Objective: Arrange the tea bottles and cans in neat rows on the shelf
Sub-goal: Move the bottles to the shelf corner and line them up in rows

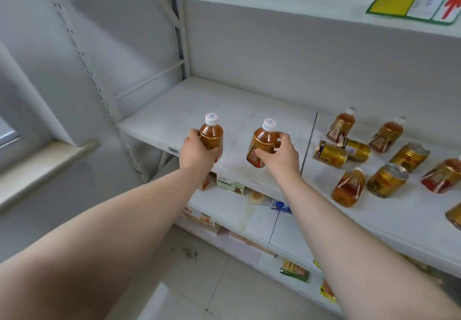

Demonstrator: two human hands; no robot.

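My left hand [195, 153] grips an amber tea bottle [211, 133] with a white cap, held upright over the front of the white shelf [174, 110]. My right hand [279, 155] grips a second tea bottle [263, 142], tilted slightly left, just right of the first. On the shelf's right section lie several more tea bottles [340, 126] and gold cans [330, 153] scattered in disorder, some upright, some on their sides. One gold can [386, 180] stands near a bottle [348, 188] at the front.
A thin divider line [309, 142] splits the shelf into left and right sections. An upper shelf with yellow and green price tags [414, 4] hangs overhead. Lower shelves [249, 217] hold snack packets. A window sill [45, 170] is at the left, tiled floor below.
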